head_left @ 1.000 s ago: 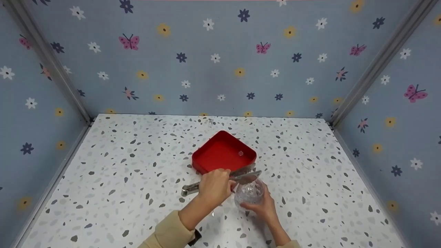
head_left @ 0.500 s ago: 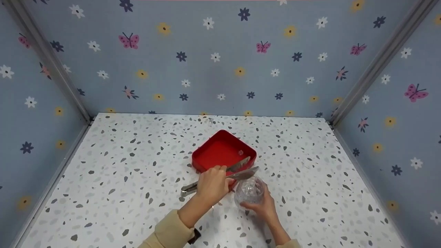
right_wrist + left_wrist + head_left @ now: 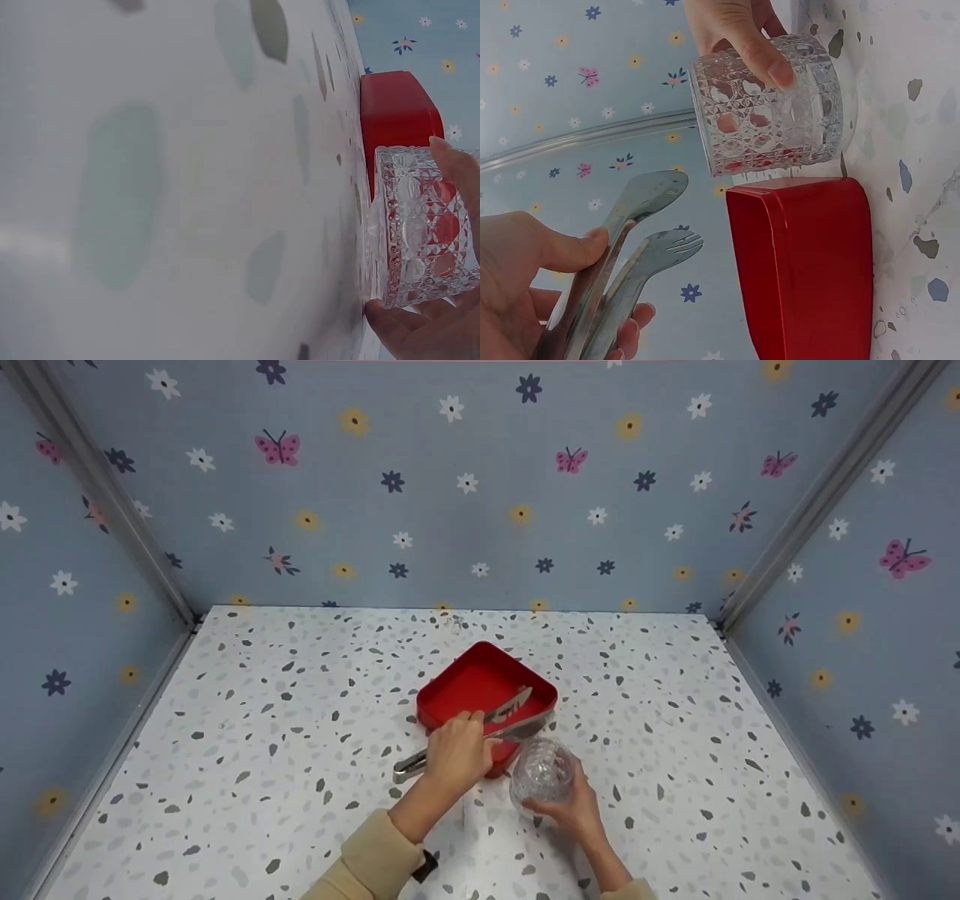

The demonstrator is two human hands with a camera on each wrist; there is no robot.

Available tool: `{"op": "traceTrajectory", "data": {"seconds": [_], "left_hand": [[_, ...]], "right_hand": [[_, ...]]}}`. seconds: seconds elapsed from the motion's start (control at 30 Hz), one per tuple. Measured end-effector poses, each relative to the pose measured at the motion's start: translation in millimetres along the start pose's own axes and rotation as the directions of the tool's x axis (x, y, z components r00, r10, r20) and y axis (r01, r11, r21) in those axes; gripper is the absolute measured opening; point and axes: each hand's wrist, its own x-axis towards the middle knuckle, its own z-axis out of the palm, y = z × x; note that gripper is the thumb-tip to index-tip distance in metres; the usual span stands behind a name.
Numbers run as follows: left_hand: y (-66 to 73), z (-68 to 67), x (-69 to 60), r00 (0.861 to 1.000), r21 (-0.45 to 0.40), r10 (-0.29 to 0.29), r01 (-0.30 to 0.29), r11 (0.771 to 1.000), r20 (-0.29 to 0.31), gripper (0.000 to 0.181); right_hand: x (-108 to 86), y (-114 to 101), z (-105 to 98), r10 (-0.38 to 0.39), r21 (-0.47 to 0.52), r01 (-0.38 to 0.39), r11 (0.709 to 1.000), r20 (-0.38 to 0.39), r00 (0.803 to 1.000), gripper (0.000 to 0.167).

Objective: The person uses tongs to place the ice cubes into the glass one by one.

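My left hand [image 3: 459,750] grips metal tongs [image 3: 410,766] around the middle, their spread tips above the right part of a red tray [image 3: 472,679]. In the left wrist view, one tong arm [image 3: 660,189] ends in a rounded blade and the other in fork tines; nothing shows between them. A cut-glass tumbler [image 3: 541,772] stands upright on the table just in front of the tray's right corner. Fingers and thumb of my right hand [image 3: 576,804] are curled round its side. What the tumbler contains cannot be made out.
A white speckled table [image 3: 285,750] extends around the tray and tumbler. Blue flowered panels [image 3: 480,525] enclose it at the back and both sides, with grey metal posts [image 3: 120,495] at the corners.
My left hand has carried the tongs away from over the tumbler, leftward and back over the tray. A small clear piece in the tray is now hard to see near the tips. The tumbler stays put.
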Motion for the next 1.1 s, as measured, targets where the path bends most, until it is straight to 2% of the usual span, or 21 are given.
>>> {"op": "traceTrajectory", "data": {"seconds": [0.4,0.7,0.9,1.1], "left_hand": [[-6.2,13.1,6.9,0.999,-0.013,-0.051,0.051,0.999,0.013,0.030],[-9.5,27.3,15.7,0.997,0.019,-0.078,0.078,0.997,-0.008,0.025],[-9.2,36.6,24.0,0.994,0.051,-0.107,0.105,0.993,0.035,0.026],[-7.2,43.8,34.4,0.984,0.092,-0.143,0.134,0.987,0.107,0.026]], "right_hand": [[-0.6,-1.5,-0.3,-0.006,-0.021,0.006,1.000,0.005,1.000,0.103],[-1.4,1.6,0.9,-0.075,-0.009,0.075,0.997,-0.020,0.997,0.101],[-1.3,2.9,0.9,-0.077,-0.011,0.077,0.997,-0.033,0.996,0.101],[-1.3,2.0,-0.1,-0.070,-0.011,0.070,0.998,-0.023,0.997,0.101]]}}
